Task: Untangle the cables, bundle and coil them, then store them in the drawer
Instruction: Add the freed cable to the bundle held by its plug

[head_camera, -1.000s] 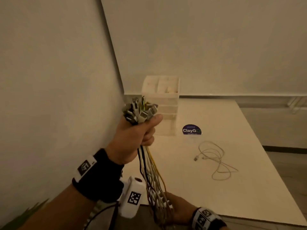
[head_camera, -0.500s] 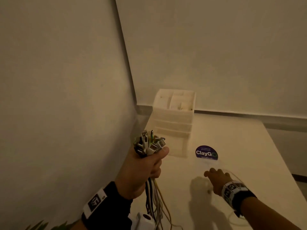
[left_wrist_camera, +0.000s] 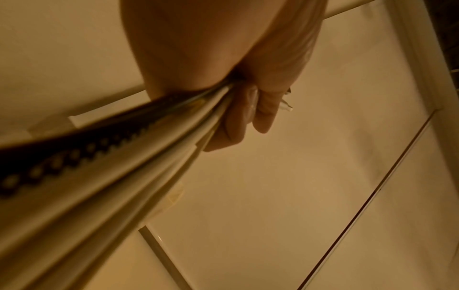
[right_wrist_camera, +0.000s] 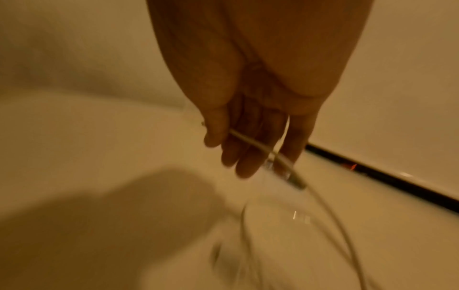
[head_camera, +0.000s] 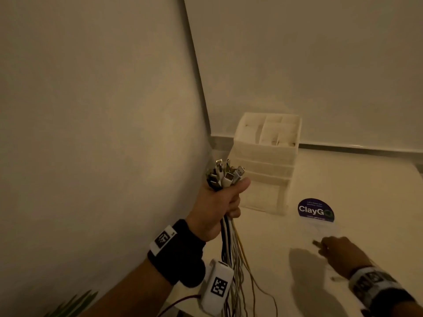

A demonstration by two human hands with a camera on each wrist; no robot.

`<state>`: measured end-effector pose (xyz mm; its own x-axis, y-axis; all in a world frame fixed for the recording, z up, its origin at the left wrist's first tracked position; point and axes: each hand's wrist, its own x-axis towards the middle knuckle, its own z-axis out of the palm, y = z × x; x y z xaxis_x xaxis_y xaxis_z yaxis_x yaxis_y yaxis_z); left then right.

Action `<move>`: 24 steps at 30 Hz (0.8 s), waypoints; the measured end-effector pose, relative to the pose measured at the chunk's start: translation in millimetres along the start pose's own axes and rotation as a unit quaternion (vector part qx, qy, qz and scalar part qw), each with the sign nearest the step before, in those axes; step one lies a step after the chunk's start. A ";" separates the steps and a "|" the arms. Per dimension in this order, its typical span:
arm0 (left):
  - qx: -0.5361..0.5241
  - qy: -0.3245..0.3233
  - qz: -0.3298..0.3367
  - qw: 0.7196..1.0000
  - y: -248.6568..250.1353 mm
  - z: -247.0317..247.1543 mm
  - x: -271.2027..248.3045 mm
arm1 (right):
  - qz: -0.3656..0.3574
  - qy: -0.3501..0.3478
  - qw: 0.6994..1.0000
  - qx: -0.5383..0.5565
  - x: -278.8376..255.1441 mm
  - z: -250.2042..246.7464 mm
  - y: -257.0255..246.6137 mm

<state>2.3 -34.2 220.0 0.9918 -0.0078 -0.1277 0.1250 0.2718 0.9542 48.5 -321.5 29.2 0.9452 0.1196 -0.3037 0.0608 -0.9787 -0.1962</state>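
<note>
While left hand (head_camera: pixel 217 209) grips cable bundle (head_camera: pixel 225 177), right hand (head_camera: pixel 338 252) pinches loose cable (right_wrist_camera: pixel 261 148), over table (head_camera: pixel 366 191).

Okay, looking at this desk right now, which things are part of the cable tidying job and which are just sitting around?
Part of the job:
- cable bundle, gripped by the left hand
- loose white cable, pinched by the right hand
- drawer organizer in the corner

Just lying about:
- ClayGo sticker on the table
- green leaves, bottom left
</note>
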 end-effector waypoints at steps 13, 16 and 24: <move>-0.025 -0.051 0.034 0.998 15.7 27.9 -9.5 | -0.141 0.122 0.755 0.629 -134.3 -171.7 -135.8; -0.054 -0.075 0.045 0.995 12.4 36.8 -17.5 | -0.144 0.230 0.746 0.608 -150.2 -168.3 -166.1; -0.016 -0.123 0.063 0.990 6.0 37.4 -36.3 | -0.119 0.335 0.744 0.566 -160.0 -143.3 -185.6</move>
<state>-32.0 -68.3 240.5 0.9765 -0.2058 0.0647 0.0038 0.3162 0.9487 -68.1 -183.0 247.8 0.9220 -0.2143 0.3224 0.3004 -0.1294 -0.9450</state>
